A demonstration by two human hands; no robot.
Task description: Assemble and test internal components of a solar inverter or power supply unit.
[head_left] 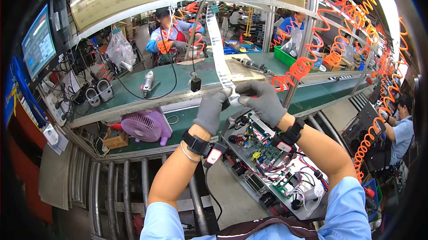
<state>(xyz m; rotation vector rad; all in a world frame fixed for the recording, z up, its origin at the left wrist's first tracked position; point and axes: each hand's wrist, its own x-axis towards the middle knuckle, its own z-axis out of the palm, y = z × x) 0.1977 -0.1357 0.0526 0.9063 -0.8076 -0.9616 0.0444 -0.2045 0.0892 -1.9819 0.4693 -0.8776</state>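
Workshop: orange coiled plastic air hoses (303,64) hang over the line; a co-worker in a blue shirt and dark apron (178,30) works across the bench.
Bench: long green-topped workbench (183,81) with a pale metal front edge, spanning the view just beyond the hands.
Rollers: grey metal roller conveyor (127,191) before the bench, left of the open unit.
Open unit: grey metal chassis (298,167), tilted in view below the hands and right forearm, holding green circuit boards (269,148) and red, black and white wires.
Fan: purple plastic fan (149,126) under the bench, beside a small wooden box (115,141) whose contents are too small to tell.
Bin: bright green plastic bin (281,55) on the bench's far side, a clear plastic bag (294,41) rising from it.
Strip: long white printed strip (217,52) hanging from above, its lower end between the two hands at the front edge.
Left hand: grey-gloved left hand (211,111), thumb and fingers pinching the strip's lower end.
Right hand: grey-gloved right hand (264,102), fingers curled beside that end; whether they grip it, I cannot tell.
Room: forearms reach over the chassis and rollers; the bench edge lies close to the fingertips.
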